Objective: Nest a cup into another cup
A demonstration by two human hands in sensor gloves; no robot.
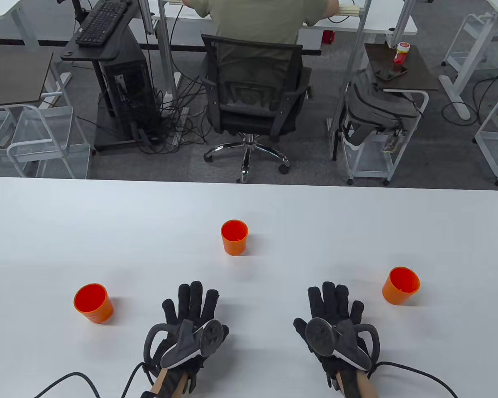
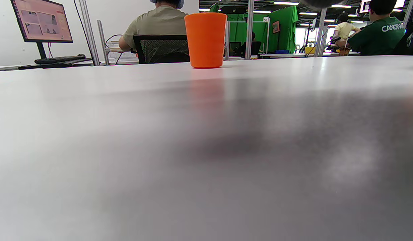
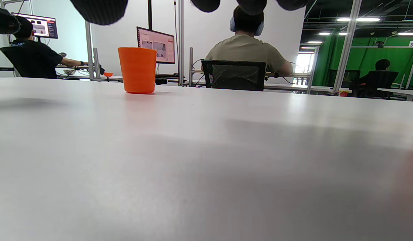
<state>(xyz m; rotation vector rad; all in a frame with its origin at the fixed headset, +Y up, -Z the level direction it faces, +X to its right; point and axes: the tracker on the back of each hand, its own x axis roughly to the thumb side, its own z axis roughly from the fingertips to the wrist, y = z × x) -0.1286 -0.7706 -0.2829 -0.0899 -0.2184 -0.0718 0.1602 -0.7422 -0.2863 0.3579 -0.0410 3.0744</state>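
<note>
Three orange cups stand upright on the white table (image 1: 249, 207): a left cup (image 1: 92, 303), a middle cup (image 1: 234, 236) farther back, and a right cup (image 1: 401, 285). My left hand (image 1: 191, 306) lies flat on the table, fingers spread, empty, to the right of the left cup. My right hand (image 1: 332, 304) lies flat, empty, to the left of the right cup. The middle cup shows in the left wrist view (image 2: 205, 39) and in the right wrist view (image 3: 137, 69). My right fingertips (image 3: 99, 10) hang at that view's top edge.
The table's far edge (image 1: 249, 184) runs behind the cups. Beyond it a person sits on an office chair (image 1: 253, 95) among desks and carts. Glove cables (image 1: 66, 379) trail off the near edge.
</note>
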